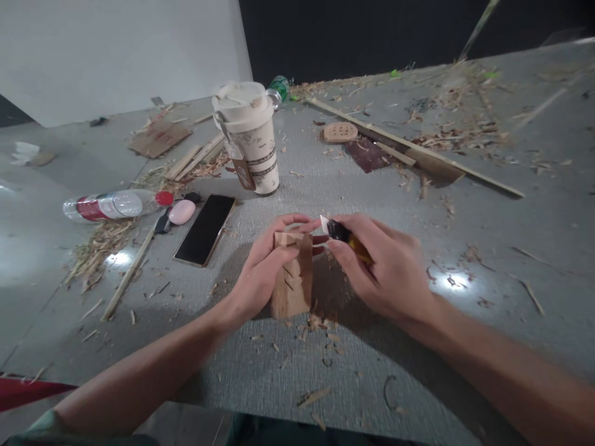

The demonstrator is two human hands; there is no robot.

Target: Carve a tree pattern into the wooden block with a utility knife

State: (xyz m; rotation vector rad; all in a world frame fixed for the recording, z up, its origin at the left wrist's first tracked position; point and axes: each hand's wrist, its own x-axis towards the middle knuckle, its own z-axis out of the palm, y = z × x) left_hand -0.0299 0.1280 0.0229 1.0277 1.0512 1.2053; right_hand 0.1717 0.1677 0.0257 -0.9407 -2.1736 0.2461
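Observation:
My left hand (264, 269) grips a small wood block (294, 282) from its left side, thumb across the front and fingers behind the top. Dark marks or cuts show on the block's face. In my right hand (383, 266) is a carving knife (339, 231) with a black collar, a yellowish handle mostly covered by the fingers, and a short pale blade pointing left. The blade tip sits just right of the block's upper edge, close to my left fingertips; contact with the wood cannot be made out. Wood shavings (320, 322) lie under the block.
A lidded cup (253, 142) stands beyond my hands. To the left are a phone (205, 230), a pink oval object (182, 212) and a plastic bottle (116, 204) on its side. A long wood strip (465, 170), sandpaper-like brown sheet (367, 155) and carved oval piece (340, 132) lie at back right.

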